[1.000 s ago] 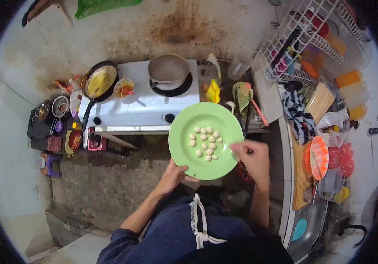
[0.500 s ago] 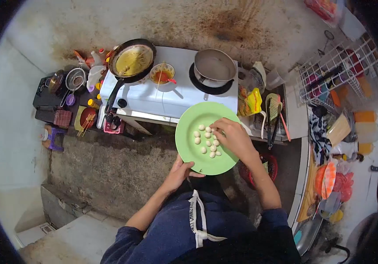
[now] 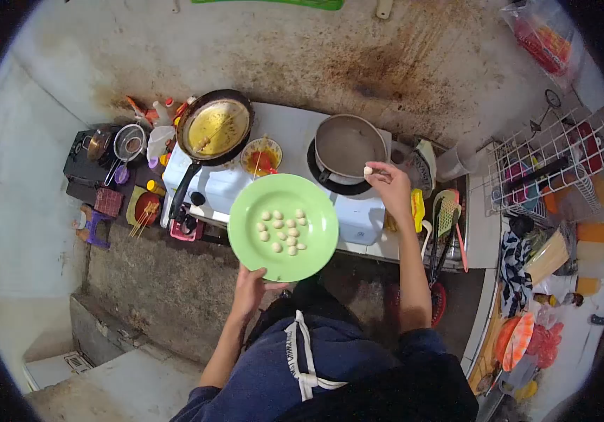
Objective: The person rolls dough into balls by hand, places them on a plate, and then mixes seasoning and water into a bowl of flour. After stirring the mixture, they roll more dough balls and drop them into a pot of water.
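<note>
My left hand (image 3: 251,288) grips the near rim of a light green plate (image 3: 246,247), thumb on top and fingers underneath. Several small white balls (image 3: 277,225) lie grouped in the middle of the plate. Between the fingertips of my right hand (image 3: 392,188) is one white ball (image 3: 368,171), raised by the near right rim of a grey pot (image 3: 348,151). The pot sits on the right burner of a white stove (image 3: 288,119). To its left are a flowered bowl (image 3: 262,156) with red sauce and a frying pan (image 3: 215,131) with yellowish oil and a skewer in it.
Right of the stove, a slotted ladle (image 3: 446,212) and other utensils lie on the counter. A white wire rack (image 3: 555,165) is at the far right. Leftward, a red plate of skewers (image 3: 146,209), a strainer (image 3: 130,143) and a purple stool (image 3: 94,228) stand near the wall.
My right hand has lifted a white ball off the plate and carried it up to the pot's rim. The plate has shifted left in view with my left hand.
</note>
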A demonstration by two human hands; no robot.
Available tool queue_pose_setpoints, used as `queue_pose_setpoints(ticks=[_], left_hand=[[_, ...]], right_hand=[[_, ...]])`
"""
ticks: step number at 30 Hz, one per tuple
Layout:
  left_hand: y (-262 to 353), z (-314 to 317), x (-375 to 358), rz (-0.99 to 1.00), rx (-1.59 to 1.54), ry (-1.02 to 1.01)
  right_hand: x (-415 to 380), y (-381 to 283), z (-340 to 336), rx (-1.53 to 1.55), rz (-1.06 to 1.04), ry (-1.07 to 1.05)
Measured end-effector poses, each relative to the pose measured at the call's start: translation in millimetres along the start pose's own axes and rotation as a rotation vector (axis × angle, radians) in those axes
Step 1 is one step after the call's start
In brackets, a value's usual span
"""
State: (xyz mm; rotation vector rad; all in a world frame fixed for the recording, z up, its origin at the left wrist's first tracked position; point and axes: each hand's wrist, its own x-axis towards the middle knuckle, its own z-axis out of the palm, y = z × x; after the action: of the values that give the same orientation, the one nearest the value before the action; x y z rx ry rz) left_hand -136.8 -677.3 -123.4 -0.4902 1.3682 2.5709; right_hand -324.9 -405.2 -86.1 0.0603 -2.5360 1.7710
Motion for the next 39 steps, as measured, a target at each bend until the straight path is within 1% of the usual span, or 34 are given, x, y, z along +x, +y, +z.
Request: queue_pose_setpoints(ticks=[1, 3, 5, 8, 12, 14, 15, 17, 19, 20, 21, 24, 26, 27, 29, 30, 32, 33, 35, 36, 38, 39], left_hand=[[3.4, 0.7, 3.7, 0.002, 0.008, 0.001], [13.0, 3.7, 12.8, 0.043, -0.003, 0.066], [18.8, 15.4, 21.0, 0.052, 0.019, 0.083], [20.8, 24.3, 30.2, 0.081, 0.021, 0.119], [24.4, 35.3, 43.7, 0.072, 0.018, 0.07], [26.2, 43.2, 49.7, 0.064, 0.025, 0.048], [26.7, 45.5, 52.0, 0.053, 0.027, 0.039], [28.5, 50.0, 55.3, 0.039, 0.027, 0.036], [31.2, 51.5, 59.2, 0.024, 0.04, 0.0], [30.8, 48.9, 62.1, 0.02, 0.042, -0.002], [28.8, 44.9, 67.1, 0.019, 0.025, -0.036], [36.2, 42.9, 72.1, 0.012, 0.01, -0.112], [38.3, 42.6, 75.4, 0.011, 0.003, -0.148], [38.6, 40.0, 78.2, 0.005, -0.001, -0.166], [39.7, 34.9, 82.4, -0.001, -0.004, -0.182], [39.8, 33.7, 84.3, -0.003, 0.003, -0.179], [40.7, 31.2, 87.7, -0.01, 0.012, -0.181], [41.0, 30.1, 88.9, -0.011, 0.012, -0.197], [43.4, 28.8, 91.0, -0.01, 0.013, -0.215], [45.1, 29.2, 91.6, -0.02, 0.02, -0.197], [46.0, 27.1, 94.5, -0.032, 0.027, -0.182], [44.5, 23.4, 97.9, -0.029, 0.024, -0.172]], right_hand=[[7.5, -0.1, -3.2, -0.265, 0.036, 0.044], [22.5, 20.5, -3.0, -0.247, 0.026, 0.06], [31.4, 32.1, -6.2, -0.477, -0.039, 0.055], [38.3, 35.8, -9.9, -0.493, -0.054, 0.028], [37.1, 25.0, -17.6, -0.549, -0.111, 0.059], [29.9, -3.2, -20.4, -0.349, -0.149, 0.066], [23.2, -20.5, -20.0, -0.35, -0.143, 0.066], [6.5, -55.8, -13.7, -0.237, -0.271, 0.033], [-11.1, -72.5, 2.4, -0.291, -0.352, -0.068], [-15.8, -72.2, 11.1, -0.414, -0.449, -0.139], [-18.6, -67.8, 22.0, -0.446, -0.488, -0.198], [-17.5, -56.0, 50.3, -0.554, -0.531, -0.131], [-13.1, -51.3, 61.0, -0.643, -0.598, -0.058], [-10.9, -51.3, 61.5, -0.648, -0.603, -0.052], [-7.8, -52.7, 62.5, -0.683, -0.531, -0.135], [-6.8, -52.0, 64.1, -0.684, -0.53, -0.133], [-4.9, -49.8, 66.3, -0.61, -0.411, -0.171], [-5.3, -51.2, 66.3, -0.612, -0.408, -0.167], [-4.1, -55.8, 66.9, -0.555, -0.306, -0.185], [-1.6, -55.7, 67.3, -0.556, -0.307, -0.182], [4.1, -53.8, 66.4, -0.368, -0.269, -0.103], [7.3, -53.6, 63.9, -0.37, -0.269, -0.102]])
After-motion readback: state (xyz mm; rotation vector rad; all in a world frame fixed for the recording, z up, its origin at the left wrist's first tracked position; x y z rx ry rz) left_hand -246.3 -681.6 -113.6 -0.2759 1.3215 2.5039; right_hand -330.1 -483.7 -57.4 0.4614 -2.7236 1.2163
